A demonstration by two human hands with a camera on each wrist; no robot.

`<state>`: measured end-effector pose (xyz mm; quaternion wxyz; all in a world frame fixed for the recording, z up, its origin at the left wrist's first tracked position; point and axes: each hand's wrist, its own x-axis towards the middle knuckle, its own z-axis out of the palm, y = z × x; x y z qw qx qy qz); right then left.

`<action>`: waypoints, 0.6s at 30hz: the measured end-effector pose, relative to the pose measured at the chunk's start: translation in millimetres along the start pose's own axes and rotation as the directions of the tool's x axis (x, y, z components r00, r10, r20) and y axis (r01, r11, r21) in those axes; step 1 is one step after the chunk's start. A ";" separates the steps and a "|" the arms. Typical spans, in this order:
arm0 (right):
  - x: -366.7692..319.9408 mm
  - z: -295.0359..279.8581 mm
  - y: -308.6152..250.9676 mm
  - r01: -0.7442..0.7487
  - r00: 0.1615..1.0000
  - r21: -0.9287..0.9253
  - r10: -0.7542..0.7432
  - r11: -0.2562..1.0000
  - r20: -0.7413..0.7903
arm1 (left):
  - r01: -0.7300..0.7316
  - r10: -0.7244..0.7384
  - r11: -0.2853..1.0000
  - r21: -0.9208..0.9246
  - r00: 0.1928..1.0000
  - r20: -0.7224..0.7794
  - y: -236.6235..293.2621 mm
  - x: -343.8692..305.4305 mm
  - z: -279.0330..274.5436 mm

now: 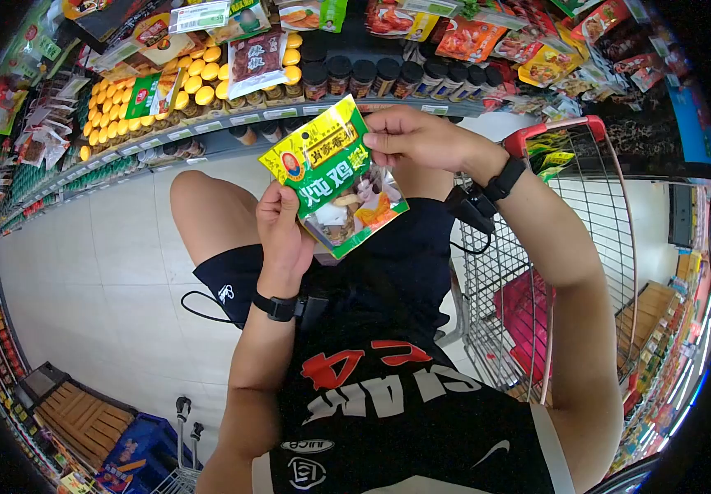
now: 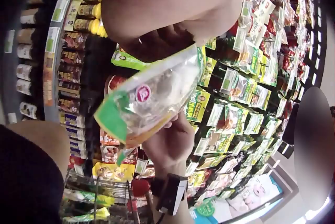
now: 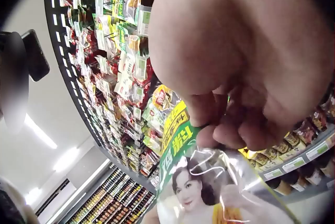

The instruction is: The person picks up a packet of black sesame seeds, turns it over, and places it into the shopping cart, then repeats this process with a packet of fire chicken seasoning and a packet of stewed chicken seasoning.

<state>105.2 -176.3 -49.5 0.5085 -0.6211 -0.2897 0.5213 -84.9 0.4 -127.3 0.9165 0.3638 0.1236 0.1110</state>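
Note:
A green and yellow spice packet [image 1: 341, 191], printed with large characters and with a see-through lower part, is held up in front of the body, tilted, in the head view. My left hand [image 1: 283, 235] pinches its left edge, thumb on the front. At the upper right edge, my right hand [image 1: 417, 140] grips it between thumb and fingers. The packet's clear back [image 2: 157, 96] faces the left wrist view, below the left hand [image 2: 172, 12]. In the right wrist view, curled fingers of the right hand [image 3: 225, 62] hold the packet [image 3: 191, 179] by its edge.
Shelves ahead carry yellow-lidded jars [image 1: 199, 74], dark-capped bottles [image 1: 364, 76] and hanging food packets [image 1: 467, 39]. A wire shopping cart [image 1: 590, 214] with a red handle stands close on the right, a pink bag [image 1: 524, 309] in it. A blue crate [image 1: 141, 453] sits behind left.

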 end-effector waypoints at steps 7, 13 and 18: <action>-0.3 4.4 0.7 0.134 0.991 0.161 -0.129 0.978 -0.040 | 0.140 -0.153 0.974 -0.177 0.987 -0.059 11.4 -0.8 2.3; -0.9 4.3 -7.2 0.364 0.908 0.140 -0.384 0.921 0.168 | 0.400 -0.382 0.916 -0.027 0.892 0.243 13.2 -6.7 8.9; -5.2 5.5 -16.9 0.371 0.916 -0.016 -0.363 0.929 0.172 | 0.412 -0.397 0.911 0.015 0.866 0.304 9.3 -20.0 3.3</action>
